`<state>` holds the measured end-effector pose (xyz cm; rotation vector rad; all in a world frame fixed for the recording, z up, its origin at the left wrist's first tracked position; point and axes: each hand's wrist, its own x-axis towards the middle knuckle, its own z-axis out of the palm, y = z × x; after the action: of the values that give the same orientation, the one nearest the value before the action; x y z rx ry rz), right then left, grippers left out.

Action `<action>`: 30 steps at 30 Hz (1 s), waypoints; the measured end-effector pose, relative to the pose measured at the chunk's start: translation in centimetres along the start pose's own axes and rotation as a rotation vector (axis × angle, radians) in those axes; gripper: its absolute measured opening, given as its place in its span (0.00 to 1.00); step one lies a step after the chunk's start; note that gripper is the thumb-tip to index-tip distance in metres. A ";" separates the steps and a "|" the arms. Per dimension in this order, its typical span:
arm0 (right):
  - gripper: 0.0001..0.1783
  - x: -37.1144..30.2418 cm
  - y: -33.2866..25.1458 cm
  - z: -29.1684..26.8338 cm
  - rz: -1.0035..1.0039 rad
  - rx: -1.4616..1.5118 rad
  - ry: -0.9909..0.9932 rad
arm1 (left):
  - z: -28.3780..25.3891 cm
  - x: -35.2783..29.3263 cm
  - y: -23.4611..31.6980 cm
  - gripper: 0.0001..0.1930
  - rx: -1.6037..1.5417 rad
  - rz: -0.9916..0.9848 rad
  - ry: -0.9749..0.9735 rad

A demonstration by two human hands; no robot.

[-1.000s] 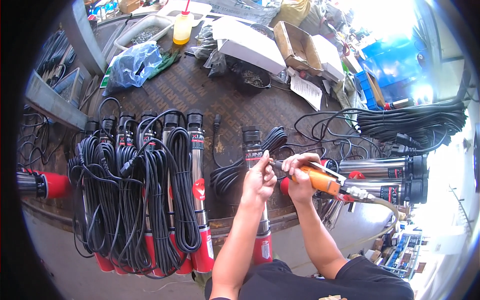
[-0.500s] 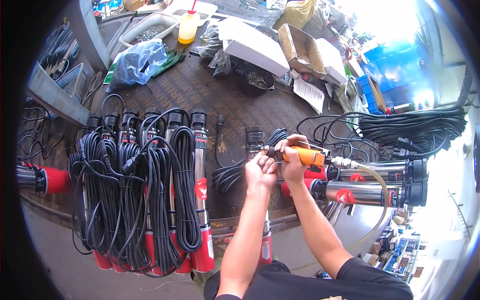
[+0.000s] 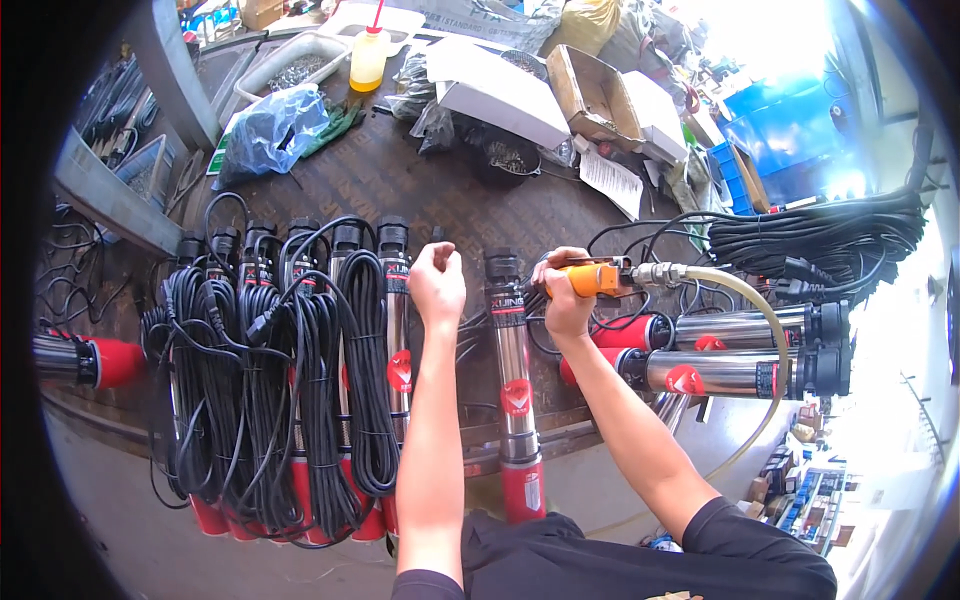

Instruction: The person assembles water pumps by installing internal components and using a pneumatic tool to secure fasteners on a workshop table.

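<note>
Left hand [image 3: 438, 288]: your fingers are curled just beside a black plug [image 3: 438, 233]; whether they grasp anything, I cannot tell.
Right hand [image 3: 567, 310]: you grip the orange air tool [image 3: 592, 279], its pale hose [image 3: 735, 282] curving off rightward.
Metal tube [image 3: 514, 350]: between your hands, red end nearest you.
Black cables [image 3: 255, 415]: bundled over more tubes [image 3: 397, 328], left of your left hand.

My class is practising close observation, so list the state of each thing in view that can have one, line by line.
Left grip: fingers partly curled
Right grip: closed around the orange tool
The orange tool: held, joined to the hose
The hose: bent in a curve
Middle steel cylinder: lying on the table, red end overhanging
Left-side cables: coiled
Bottle: upright
Cardboard box: open-topped
Blue plastic bag: crumpled
</note>
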<state>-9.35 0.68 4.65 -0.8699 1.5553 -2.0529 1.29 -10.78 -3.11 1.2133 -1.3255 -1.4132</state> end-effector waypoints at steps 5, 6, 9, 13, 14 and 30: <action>0.12 0.1 0.5 -0.8 -0.034 0.009 -0.017 | 1.4 3.1 -0.5 0.40 1.082 0.506 -0.406; 0.13 0.2 0.9 -1.0 -0.033 0.046 -0.032 | 1.6 3.6 -1.4 0.44 1.161 0.639 -0.429; 0.16 0.1 0.0 -1.4 -0.045 0.009 -0.016 | 1.7 4.0 -2.9 0.53 1.290 0.786 -0.672; 0.16 -2.3 -1.9 -1.6 -0.105 -0.051 0.080 | 2.4 3.8 -3.4 0.41 1.365 1.094 -0.866; 0.15 -3.0 -3.1 -1.4 -0.145 -0.012 0.076 | 2.7 3.9 -3.9 0.34 1.125 1.135 -0.900; 0.12 -2.8 -0.7 -3.8 -0.106 0.108 0.114 | 6.2 4.7 -2.3 0.31 1.057 1.241 -1.171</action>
<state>-9.92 5.36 4.02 -0.8234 1.4679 -2.2752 -5.61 -13.95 -6.01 -0.3308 -3.0270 -0.2726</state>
